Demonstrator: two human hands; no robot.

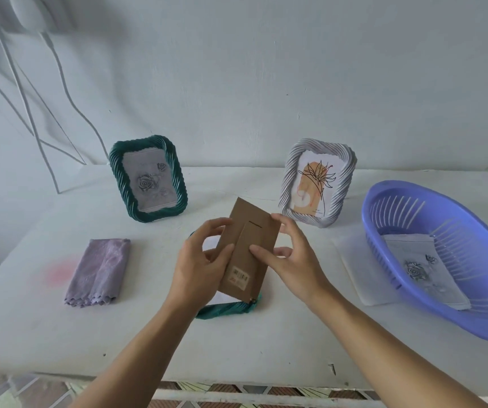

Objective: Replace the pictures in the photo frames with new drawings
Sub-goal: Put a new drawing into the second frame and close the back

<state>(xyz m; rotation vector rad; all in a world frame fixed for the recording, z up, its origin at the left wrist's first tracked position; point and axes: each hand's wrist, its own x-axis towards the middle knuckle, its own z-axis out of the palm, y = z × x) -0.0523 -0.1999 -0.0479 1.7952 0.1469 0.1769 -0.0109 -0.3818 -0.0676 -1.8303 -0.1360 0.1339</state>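
Over the white table (266,348) your left hand (198,257) and right hand (291,254) pinch the backing board (247,231) — seat it crooked in the green frame (225,309) beneath and it could jam.

Free tabletop (266,343) — basket (368,228) right, frames (118,169) behind

The left hand (198,260) and right hand (292,257) are bare, with slender fingers, above equally bare forearms (384,343).

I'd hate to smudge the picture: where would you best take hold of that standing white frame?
By its two long side edges, from above: the white frame stands upright, leaning back, both sides free, and its twisted ridges should give grip.
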